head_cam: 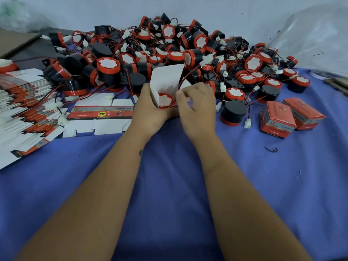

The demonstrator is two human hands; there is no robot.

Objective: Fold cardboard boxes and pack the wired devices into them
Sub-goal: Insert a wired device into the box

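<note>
At frame centre, the left hand (pixel 148 110) grips an open white-flapped box (pixel 166 80) containing a red-rimmed black device (pixel 166 100); the right hand (pixel 196 104) pinches its wire. Two closed red boxes (pixel 291 116) stand at right on the bench (pixel 169 166).

The left hand (pixel 148 108) grips an open box (pixel 166 80) holding a device (pixel 166 101) while the right hand (pixel 197 104) pinches its wire (pixel 185 76).

Open white box (pixel 166 80) upright at centre, red-rimmed black device (pixel 166 101) seated inside; heap of wired devices (pixel 169 49) behind; flat boxes (pixel 28 110) stacked left; two closed red boxes (pixel 290 115) right.
</note>
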